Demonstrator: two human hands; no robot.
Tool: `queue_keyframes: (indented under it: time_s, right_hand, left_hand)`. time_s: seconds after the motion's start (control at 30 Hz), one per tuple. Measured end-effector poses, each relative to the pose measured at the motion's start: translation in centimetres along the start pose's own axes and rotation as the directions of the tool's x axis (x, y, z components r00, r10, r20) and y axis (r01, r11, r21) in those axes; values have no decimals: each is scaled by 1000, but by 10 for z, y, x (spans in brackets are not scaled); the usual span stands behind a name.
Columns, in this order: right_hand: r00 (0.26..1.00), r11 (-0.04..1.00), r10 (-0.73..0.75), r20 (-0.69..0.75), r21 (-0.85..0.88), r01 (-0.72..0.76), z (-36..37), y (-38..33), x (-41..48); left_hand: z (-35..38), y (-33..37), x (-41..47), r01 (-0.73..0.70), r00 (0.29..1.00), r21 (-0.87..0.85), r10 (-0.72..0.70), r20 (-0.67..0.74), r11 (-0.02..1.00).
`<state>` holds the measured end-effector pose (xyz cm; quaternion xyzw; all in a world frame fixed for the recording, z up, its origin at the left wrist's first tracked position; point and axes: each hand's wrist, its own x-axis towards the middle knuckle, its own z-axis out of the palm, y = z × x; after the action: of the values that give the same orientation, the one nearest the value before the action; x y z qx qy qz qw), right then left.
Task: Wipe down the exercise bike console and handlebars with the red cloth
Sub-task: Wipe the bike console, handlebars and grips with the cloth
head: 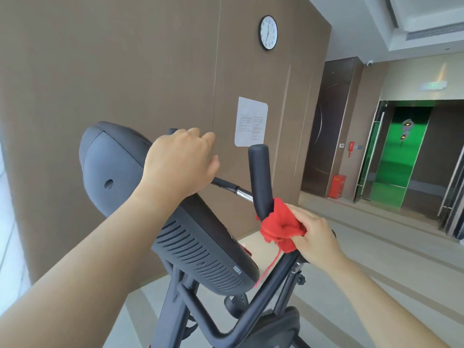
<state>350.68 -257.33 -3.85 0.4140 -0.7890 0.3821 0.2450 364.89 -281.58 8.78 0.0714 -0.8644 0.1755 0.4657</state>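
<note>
Two bare hands are held over the exercise bike [168,317], whose black frame tubes lie nearest, below both grips. The red cloth [281,227] is pinched and bunched in the right hand [316,237], with the fingers curled round its folds. The cloth lies just ahead and to the left of that grip, pressed against and partly wrapped round the lower part of the upright black handlebar [259,177]. A loose red thread [270,267] is seen hanging from the cloth, below the grip, trailing down toward the console's edge. The padded top of the handlebar is left bare above the cloth.

To the left of the right-hand grip, and apart from it, the console [200,259] is tilted, with its slotted dark housing turned toward the camera. The left hand [180,162] is laid over the console's upper part, knuckles up and fingers curled away from the camera. What is closed inside those fingers cannot be told, as they are hidden behind the hand. A bar with a chrome section [242,194] is seen emerging from under that hand and running toward the upright handlebar.

Beyond both grips a brown panelled wall [125,71] is seen, with a printed sheet [251,121] fixed to it and a round clock [268,32] hung higher up.
</note>
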Motion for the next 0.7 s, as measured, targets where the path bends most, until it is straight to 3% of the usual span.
queue_keyframes:
  time_s: [0.13,0.2,0.3,0.47,0.7]
  right_hand:
    - [1000,992,20,-18,128,-18,-17,14,8]
    - [998,983,-9,59,185,-2,-14,9,14]
    - [960,994,-88,266,92,66,-6,7,17]
    - [939,994,-97,329,77,75,-16,37,25]
    - [847,990,-143,512,73,123,-33,56,46]
  left_hand:
    - [6,16,-7,52,998,-11,-52,-47,999]
    - [13,35,-12,67,997,-44,-69,-36,997]
    - [27,59,-24,56,998,-41,-55,28,998]
    - [29,64,-30,57,998,32,-58,35,998]
    - [30,69,-29,99,993,106,-106,61,989]
